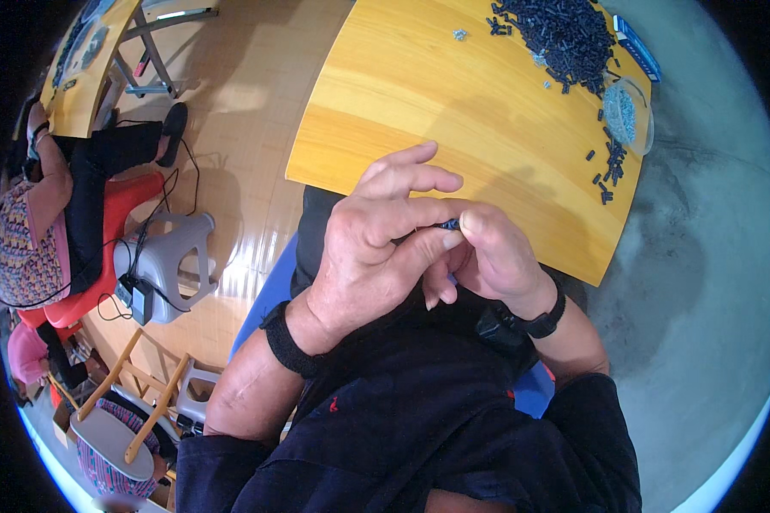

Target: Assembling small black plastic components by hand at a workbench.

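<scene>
Above my lap, at the near edge of the yellow table (385, 103), my left hand (376, 235) pinches a small dark plastic piece (450, 224) between thumb and index finger. Its other fingers stretch out, away from the pinch. My right hand (500, 256) meets it, thumb and fingers closed on the same piece from the other side. Fingertips cover most of the piece, so its full shape is hidden. A large pile of similar short black cylindrical pieces (560, 38) lies at the far right of the table.
Right of the pile stand a clear round tub (622, 115) of small light-blue bits and a blue box (636, 49). Loose black pieces (612, 162) lie near the right edge. On the left are a grey stool (175, 256), cables and seated people.
</scene>
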`<move>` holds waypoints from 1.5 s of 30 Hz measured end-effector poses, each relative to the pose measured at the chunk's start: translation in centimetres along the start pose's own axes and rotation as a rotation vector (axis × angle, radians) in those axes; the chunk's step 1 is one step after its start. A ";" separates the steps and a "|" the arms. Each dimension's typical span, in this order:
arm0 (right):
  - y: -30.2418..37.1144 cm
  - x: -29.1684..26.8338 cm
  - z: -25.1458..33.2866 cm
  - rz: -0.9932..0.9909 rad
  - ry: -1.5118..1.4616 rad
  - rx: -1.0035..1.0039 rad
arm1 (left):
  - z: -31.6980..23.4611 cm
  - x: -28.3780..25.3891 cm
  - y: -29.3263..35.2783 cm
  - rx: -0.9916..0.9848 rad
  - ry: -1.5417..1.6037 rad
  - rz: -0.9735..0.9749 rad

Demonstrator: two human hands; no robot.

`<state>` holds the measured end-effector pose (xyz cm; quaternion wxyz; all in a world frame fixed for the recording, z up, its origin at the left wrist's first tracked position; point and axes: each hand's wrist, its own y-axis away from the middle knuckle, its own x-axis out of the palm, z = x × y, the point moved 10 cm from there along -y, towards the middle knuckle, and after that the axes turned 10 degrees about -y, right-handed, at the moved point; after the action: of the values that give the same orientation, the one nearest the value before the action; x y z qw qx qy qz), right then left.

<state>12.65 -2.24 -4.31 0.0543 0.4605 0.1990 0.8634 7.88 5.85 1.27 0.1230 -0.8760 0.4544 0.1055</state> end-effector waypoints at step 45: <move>0.3 -1.0 -3.0 -0.008 -0.090 0.131 | 1.1 2.0 0.1 -0.120 0.137 0.115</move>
<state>10.81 -3.67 -6.48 0.0362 0.5006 0.2543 0.8267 8.82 4.56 -0.38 0.0328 -0.8593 0.5042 0.0792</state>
